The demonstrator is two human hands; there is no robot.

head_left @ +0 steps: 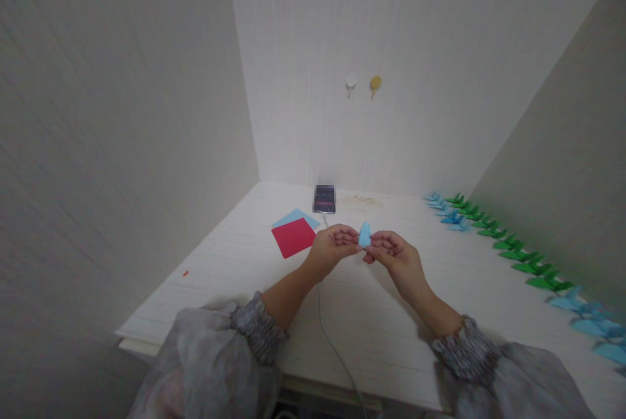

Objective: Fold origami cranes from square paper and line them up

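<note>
A small folded piece of light blue paper (364, 234) is held up above the white table (235, 262), pinched from both sides. My left hand (333, 246) grips its left edge with closed fingers and wears a ring. My right hand (391, 253) pinches its right edge, fingers curled. Both hands hover over the middle of the table.
A red paper square (293, 237) lies on a light blue sheet (293, 216) left of the hands. A phone (324, 199) with a cable (337, 354) sits near the back wall. A row of folded blue and green paper figures (518, 256) runs along the right wall. Two hooks (362, 84) hang on the wall.
</note>
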